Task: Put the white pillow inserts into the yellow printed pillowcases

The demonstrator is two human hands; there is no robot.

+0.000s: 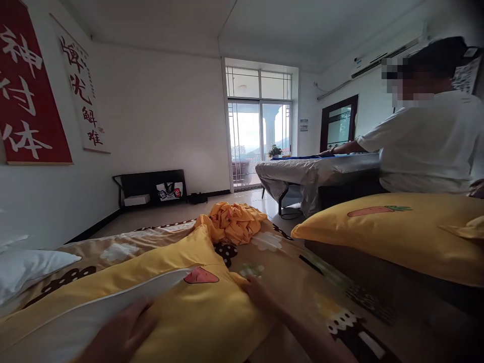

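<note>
A yellow pillowcase (pixel 204 322) with a carrot print lies before me on a patterned bedspread (pixel 333 282). A white pillow (pixel 75 315) shows through the long opening in its cover. My left hand (pixel 123 327) is at that opening, touching the yellow cloth; motion smears its fingers, so their grip is unclear. On the far right edge of the pillowcase, my right hand (pixel 259 293) has its fingers closed on the fabric. Just beyond lies a crumpled orange cloth (pixel 236 222).
Another yellow pillow (pixel 381 217) with a carrot print sits at the right. Behind it a person (pixel 431 136) in a white shirt leans over a covered table (pixel 321 169). A white pillow-like item (pixel 34 267) lies at left. A black bench (pixel 151 186) stands by the wall.
</note>
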